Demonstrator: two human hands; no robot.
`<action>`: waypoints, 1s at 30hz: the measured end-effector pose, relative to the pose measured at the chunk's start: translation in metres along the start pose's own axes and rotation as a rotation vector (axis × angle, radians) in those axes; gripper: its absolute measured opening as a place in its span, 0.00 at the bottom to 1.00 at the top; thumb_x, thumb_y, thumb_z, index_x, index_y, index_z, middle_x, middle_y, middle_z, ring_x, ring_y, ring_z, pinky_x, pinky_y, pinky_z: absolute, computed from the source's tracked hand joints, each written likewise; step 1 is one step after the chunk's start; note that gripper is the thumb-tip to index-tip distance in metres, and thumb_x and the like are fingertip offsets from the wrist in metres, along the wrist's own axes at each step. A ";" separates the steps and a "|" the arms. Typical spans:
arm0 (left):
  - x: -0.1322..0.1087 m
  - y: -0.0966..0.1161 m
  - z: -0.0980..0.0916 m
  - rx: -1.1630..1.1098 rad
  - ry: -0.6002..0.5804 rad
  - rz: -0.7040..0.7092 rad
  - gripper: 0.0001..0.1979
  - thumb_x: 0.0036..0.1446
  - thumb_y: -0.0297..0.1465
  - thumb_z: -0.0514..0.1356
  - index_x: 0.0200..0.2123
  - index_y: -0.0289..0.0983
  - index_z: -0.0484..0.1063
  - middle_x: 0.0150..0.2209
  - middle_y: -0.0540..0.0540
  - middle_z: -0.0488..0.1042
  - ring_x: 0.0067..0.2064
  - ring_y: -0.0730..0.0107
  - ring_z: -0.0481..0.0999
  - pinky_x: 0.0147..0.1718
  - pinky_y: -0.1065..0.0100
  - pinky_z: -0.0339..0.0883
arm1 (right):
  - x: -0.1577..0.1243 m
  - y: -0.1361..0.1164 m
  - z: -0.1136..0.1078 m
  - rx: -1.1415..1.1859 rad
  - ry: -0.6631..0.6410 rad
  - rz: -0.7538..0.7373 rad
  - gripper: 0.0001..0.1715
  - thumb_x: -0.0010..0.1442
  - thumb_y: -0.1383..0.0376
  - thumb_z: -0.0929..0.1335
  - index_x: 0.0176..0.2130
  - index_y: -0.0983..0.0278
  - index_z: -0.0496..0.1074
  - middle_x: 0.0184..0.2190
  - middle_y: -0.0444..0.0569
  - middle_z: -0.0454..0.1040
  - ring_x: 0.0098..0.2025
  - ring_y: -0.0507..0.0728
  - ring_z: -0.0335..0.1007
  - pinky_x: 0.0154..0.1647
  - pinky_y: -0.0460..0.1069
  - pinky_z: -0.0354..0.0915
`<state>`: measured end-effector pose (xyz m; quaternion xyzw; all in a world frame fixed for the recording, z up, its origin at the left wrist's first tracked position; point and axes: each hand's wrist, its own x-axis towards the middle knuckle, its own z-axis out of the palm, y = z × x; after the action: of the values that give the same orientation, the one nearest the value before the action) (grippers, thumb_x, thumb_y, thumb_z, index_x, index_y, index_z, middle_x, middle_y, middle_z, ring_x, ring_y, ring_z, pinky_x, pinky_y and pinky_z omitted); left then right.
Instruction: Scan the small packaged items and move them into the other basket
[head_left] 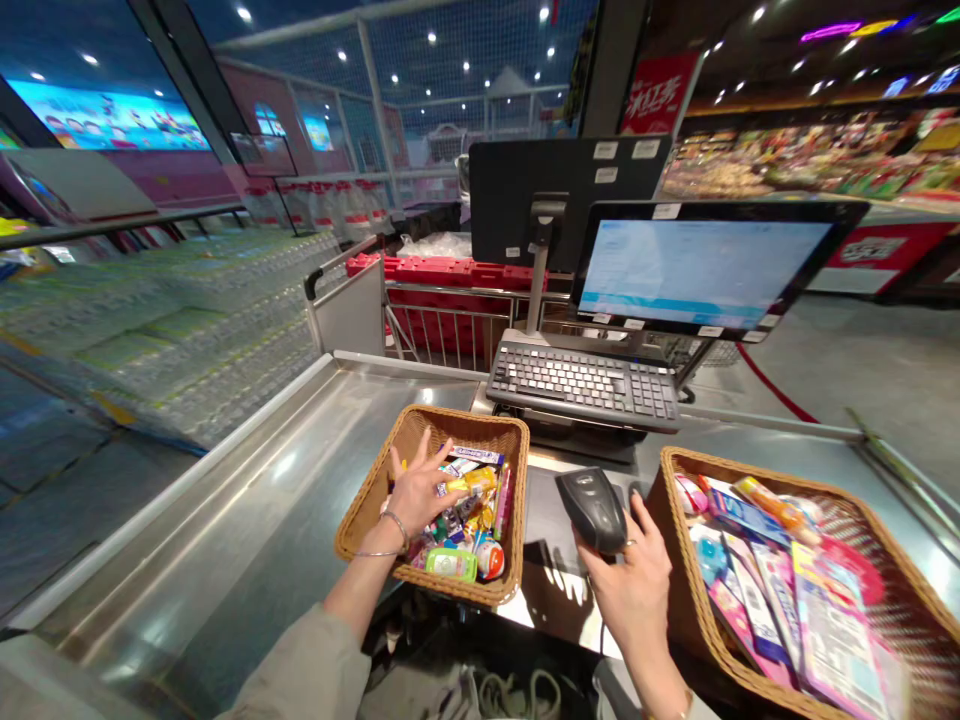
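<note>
My left hand [418,492] reaches into the left wicker basket [352,510], its fingers spread over the packets inside. Close to its fingertips is a yellow packet [480,482]; whether they touch cannot be made out. Around it lie small colourful packages, a green-framed pack [451,565] and a red-and-white egg-shaped item [490,557]. My right hand [634,570] is wrapped round a black barcode scanner [592,508], held above the counter between the two baskets. To its right stands another wicker basket [701,600] with toothbrush-like packs and other carded goods.
A keyboard [585,383] and a lit monitor [705,265] stand at the counter's back, beside a second screen seen from behind [562,190]. The metal counter [262,500] extends left, with a raised rim. Beyond are a cart [349,305] and stacked bottles [187,330].
</note>
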<state>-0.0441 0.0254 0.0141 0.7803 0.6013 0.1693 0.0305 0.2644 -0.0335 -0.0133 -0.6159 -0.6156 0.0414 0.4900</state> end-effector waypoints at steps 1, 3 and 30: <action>0.002 0.004 0.001 -0.016 0.040 0.019 0.08 0.56 0.42 0.63 0.32 0.47 0.80 0.62 0.48 0.66 0.70 0.44 0.44 0.57 0.23 0.22 | 0.000 0.000 -0.001 -0.004 0.002 -0.016 0.20 0.55 0.53 0.70 0.42 0.63 0.76 0.48 0.55 0.76 0.63 0.67 0.58 0.60 0.66 0.57; 0.006 0.010 0.002 -0.042 0.115 0.060 0.07 0.56 0.41 0.63 0.32 0.46 0.80 0.62 0.47 0.66 0.70 0.44 0.45 0.57 0.22 0.25 | 0.001 0.001 -0.002 -0.010 0.008 -0.056 0.19 0.55 0.54 0.70 0.43 0.62 0.76 0.48 0.54 0.76 0.63 0.68 0.58 0.60 0.66 0.57; 0.060 0.076 0.013 -0.190 0.482 0.322 0.09 0.54 0.38 0.66 0.38 0.44 0.79 0.60 0.42 0.68 0.69 0.46 0.51 0.61 0.26 0.35 | 0.001 -0.002 -0.034 -0.193 -0.045 -0.189 0.27 0.55 0.61 0.68 0.55 0.58 0.67 0.57 0.51 0.70 0.66 0.68 0.52 0.62 0.71 0.50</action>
<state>0.0438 0.0637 0.0351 0.7966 0.4414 0.4077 -0.0671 0.2851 -0.0516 0.0066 -0.5982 -0.6830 -0.0505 0.4161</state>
